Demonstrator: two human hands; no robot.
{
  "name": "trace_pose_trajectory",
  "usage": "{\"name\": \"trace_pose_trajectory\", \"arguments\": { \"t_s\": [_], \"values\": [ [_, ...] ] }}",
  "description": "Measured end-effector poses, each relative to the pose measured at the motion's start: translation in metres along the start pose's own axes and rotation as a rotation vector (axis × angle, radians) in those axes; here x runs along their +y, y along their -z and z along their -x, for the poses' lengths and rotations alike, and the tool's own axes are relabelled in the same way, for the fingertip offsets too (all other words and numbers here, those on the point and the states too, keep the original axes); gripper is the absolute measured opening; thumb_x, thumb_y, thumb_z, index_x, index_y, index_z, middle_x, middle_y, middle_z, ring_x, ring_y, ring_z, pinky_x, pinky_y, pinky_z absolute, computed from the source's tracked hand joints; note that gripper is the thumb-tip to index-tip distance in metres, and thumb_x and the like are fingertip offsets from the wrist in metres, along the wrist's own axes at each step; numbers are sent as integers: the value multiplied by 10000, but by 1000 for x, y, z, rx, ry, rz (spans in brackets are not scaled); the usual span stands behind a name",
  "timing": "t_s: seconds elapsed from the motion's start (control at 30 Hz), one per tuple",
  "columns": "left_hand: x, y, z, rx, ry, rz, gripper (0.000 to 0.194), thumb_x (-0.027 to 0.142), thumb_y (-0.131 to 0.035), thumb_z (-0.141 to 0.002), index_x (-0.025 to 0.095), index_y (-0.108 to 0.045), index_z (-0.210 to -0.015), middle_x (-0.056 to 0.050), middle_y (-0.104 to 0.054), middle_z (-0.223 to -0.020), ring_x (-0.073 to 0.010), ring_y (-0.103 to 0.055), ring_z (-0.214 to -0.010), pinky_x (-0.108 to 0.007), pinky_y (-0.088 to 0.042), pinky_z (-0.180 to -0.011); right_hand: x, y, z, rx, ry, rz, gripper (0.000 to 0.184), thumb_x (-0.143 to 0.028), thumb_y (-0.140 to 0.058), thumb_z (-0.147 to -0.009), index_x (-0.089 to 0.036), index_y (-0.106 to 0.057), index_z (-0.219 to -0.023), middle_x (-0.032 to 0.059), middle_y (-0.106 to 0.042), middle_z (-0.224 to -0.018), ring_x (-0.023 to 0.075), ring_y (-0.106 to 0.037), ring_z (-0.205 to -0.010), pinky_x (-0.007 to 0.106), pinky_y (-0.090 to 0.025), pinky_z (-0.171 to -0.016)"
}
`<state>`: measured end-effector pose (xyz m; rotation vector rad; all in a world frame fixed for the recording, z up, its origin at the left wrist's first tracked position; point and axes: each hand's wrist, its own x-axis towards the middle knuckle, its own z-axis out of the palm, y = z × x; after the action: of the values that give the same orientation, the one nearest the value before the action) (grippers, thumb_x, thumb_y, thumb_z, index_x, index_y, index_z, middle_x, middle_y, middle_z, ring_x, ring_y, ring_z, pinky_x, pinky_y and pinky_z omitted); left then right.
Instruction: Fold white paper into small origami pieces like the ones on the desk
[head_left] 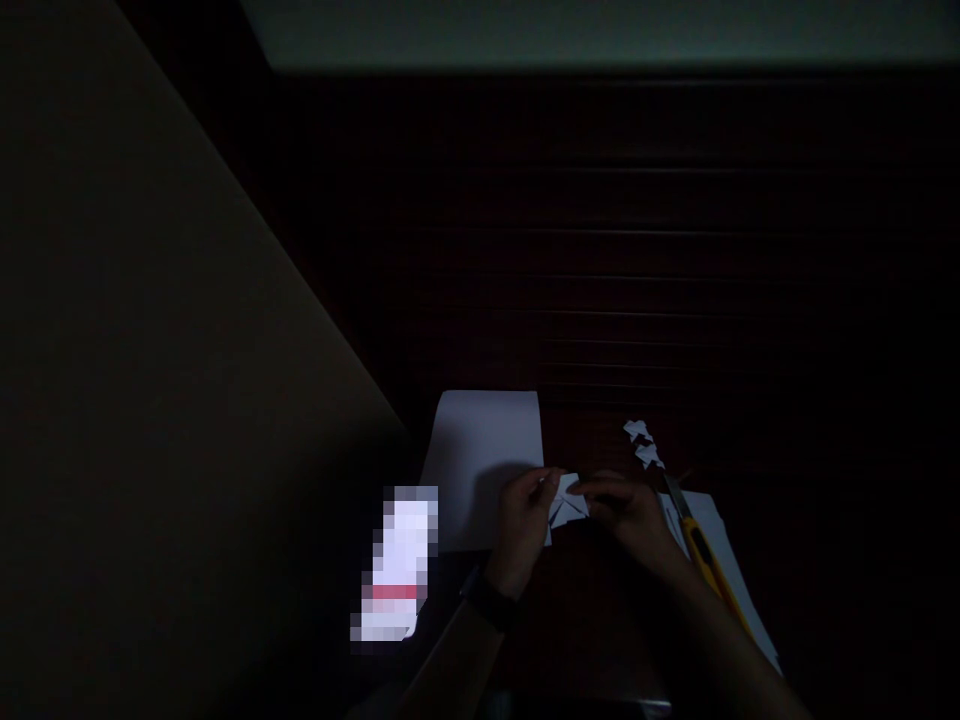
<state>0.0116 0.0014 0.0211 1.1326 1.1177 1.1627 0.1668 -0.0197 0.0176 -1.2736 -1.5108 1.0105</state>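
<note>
The scene is very dark. Both my hands meet over a small folded white paper piece point(568, 503) on a dark table. My left hand point(525, 525), with a dark band at the wrist, pinches the piece's left edge. My right hand point(634, 515) has its fingers closed on the right edge. A white paper sheet point(484, 445) lies just behind my left hand. A few small folded white paper pieces point(642, 444) sit to the right, beyond my right hand.
A yellow utility knife point(705, 555) with its blade out lies on another white sheet point(720, 540) beside my right forearm. A bright blurred-out object point(397, 565) lies to the left. A tan slanted surface point(150, 400) fills the left side.
</note>
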Motion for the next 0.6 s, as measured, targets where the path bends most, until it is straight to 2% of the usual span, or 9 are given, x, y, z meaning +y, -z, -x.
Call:
{"name": "trace_pose_trajectory", "arguments": {
  "t_s": [0.13, 0.27, 0.43, 0.6],
  "values": [
    [-3, 1, -1, 3, 0, -28, 256, 365, -607, -750, 159, -703, -866, -81, -697, -861, -204, -623, -788, -270, -460, -672, 0, 0, 0, -19, 15, 0, 223, -161, -603, -723, -261, -711, -891, 38, -630, -931, 198, -588, -869, 328, -462, -778],
    [-5, 2, 0, -26, -12, -43, 261, 357, -583, -774, 180, -685, -938, -80, -676, -952, -201, -609, -857, -261, -462, -701, 1, 2, -1, 16, 7, 20, 135, -207, -638, -726, -247, -713, -831, 42, -640, -915, 206, -590, -869, 333, -456, -787],
    [0, -1, 2, -81, 2, -48, 316, 344, -575, -781, 213, -633, -1063, -64, -673, -911, -190, -613, -787, -255, -466, -641, 2, 3, -2, 62, 2, 35, 131, -238, -617, -760, -228, -694, -865, 47, -652, -894, 211, -594, -846, 343, -454, -771],
    [2, 0, 2, -67, -32, -58, 222, 305, -576, -777, 190, -684, -933, -66, -673, -932, -202, -602, -847, -274, -461, -719, 3, 4, -2, 42, 19, 41, 156, -195, -618, -745, -236, -699, -873, 47, -648, -912, 215, -594, -862, 354, -456, -783]
  ]
}}
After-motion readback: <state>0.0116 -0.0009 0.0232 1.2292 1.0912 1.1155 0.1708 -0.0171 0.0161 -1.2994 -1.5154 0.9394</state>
